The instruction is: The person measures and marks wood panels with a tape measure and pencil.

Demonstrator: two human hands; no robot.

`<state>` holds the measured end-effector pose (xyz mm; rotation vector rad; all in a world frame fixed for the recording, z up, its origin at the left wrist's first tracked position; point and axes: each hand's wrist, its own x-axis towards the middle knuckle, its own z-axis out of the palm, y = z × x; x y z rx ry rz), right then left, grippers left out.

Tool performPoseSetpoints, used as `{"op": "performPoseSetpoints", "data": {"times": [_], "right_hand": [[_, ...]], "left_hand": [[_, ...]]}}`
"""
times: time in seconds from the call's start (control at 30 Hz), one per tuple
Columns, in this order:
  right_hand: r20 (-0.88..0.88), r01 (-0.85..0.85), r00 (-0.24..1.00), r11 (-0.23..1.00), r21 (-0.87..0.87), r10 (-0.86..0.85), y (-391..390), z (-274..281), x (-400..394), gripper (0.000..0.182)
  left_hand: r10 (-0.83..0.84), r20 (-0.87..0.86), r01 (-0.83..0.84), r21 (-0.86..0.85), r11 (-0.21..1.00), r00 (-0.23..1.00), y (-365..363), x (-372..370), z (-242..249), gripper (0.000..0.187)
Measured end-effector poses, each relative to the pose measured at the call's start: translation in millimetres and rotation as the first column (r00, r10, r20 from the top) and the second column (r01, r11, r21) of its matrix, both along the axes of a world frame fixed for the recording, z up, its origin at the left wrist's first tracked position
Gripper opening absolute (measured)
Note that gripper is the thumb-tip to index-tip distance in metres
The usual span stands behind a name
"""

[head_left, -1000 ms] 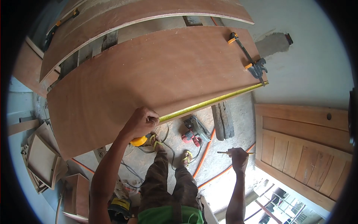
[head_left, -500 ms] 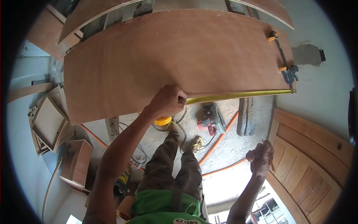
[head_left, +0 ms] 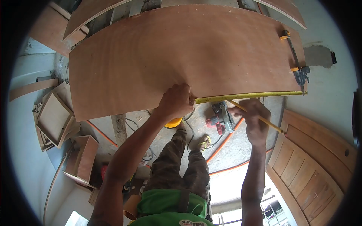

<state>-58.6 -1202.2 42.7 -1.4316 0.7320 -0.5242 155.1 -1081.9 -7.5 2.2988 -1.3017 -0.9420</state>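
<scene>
A yellow tape measure blade (head_left: 250,96) runs along the near edge of a brown plywood sheet (head_left: 158,56), from my left hand to the right corner. My left hand (head_left: 175,101) is closed round the blade's left end at the sheet's edge; the tape's case is hidden or cannot be made out. My right hand (head_left: 253,116) is closed on a yellow pencil (head_left: 272,125), its upper end at the tape's near side. A bar clamp (head_left: 292,52) lies across the sheet's right end, its black grip beside the tape's far end.
Below the sheet, a circular saw (head_left: 221,119) rests on the concrete floor with black cords and an orange hose (head_left: 220,147) around it. A panelled wooden door (head_left: 309,158) leans at right. Wooden frames (head_left: 55,119) and an open box (head_left: 83,157) stand at left.
My right hand has risen from low at the right to the sheet's near edge, bringing the pencil to the tape. My left hand keeps its place on the sheet's edge; the view has shifted slightly.
</scene>
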Motion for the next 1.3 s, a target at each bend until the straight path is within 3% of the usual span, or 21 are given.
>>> {"op": "performPoseSetpoints", "data": {"times": [0.03, 0.1, 0.3, 0.33, 0.37, 0.43, 0.57, 0.67, 0.73, 0.97, 1.13, 1.3], "right_hand": [[-0.045, 0.042, 0.998, 0.999, 0.017, -0.042, 2, -3, 14, 0.016], [-0.081, -0.077, 0.994, 0.992, -0.102, 0.069, -1, -21, 31, 0.007], [-0.128, -0.256, 0.961, 0.964, -0.074, 0.246, 1, -61, 61, 0.01], [-0.131, -0.283, 0.957, 0.937, -0.205, 0.26, 1, -61, 64, 0.011], [-0.132, -0.286, 0.956, 0.936, -0.204, 0.263, 1, -62, 64, 0.011], [-0.196, -0.318, 0.936, 0.943, -0.104, 0.294, 1, -64, 61, 0.006], [-0.258, -0.351, 0.91, 0.934, -0.067, 0.324, 3, -59, 60, 0.007], [-0.242, -0.336, 0.915, 0.941, -0.022, 0.321, 3, -60, 58, 0.007], [-0.222, -0.347, 0.921, 0.933, -0.096, 0.32, 3, -63, 57, 0.007], [-0.213, -0.337, 0.925, 0.939, -0.072, 0.316, 5, -63, 58, 0.009], [-0.124, -0.142, 0.982, 0.99, -0.016, 0.139, -10, -69, 54, 0.012], [-0.151, -0.05, 0.987, 0.999, 0.01, 0.051, -21, -62, 43, 0.014]], "left_hand": [[0.006, -0.018, -0.005, 0.032, 0.999, 1.0, 0, 0, 4, 0.013], [0.031, -0.066, -0.029, 0.034, 0.999, 0.997, 1, 1, 0, 0.012], [0.094, -0.108, -0.087, 0.072, 0.994, 0.99, 4, 0, -9, 0.011], [0.082, -0.102, -0.075, 0.072, 0.995, 0.991, 4, 0, -9, 0.011], [0.085, -0.103, -0.077, 0.073, 0.994, 0.991, 4, 1, -9, 0.011], [0.021, -0.1, -0.007, 0.132, 0.991, 0.995, 2, 1, -2, 0.023], [0.06, -0.118, -0.04, 0.165, 0.985, 0.991, 2, 0, 2, 0.024], [0.062, -0.158, -0.036, 0.165, 0.986, 0.986, 3, -1, -2, 0.025], [0.107, -0.09, -0.099, 0.094, 0.991, 0.99, 4, -3, -6, 0.011], [0.114, -0.091, -0.103, 0.117, 0.988, 0.989, 5, -4, -9, 0.01], [0.116, -0.087, -0.103, 0.14, 0.985, 0.989, 3, -3, -5, 0.01], [0.11, -0.104, -0.095, 0.146, 0.985, 0.988, 2, -2, -6, 0.011]]}}
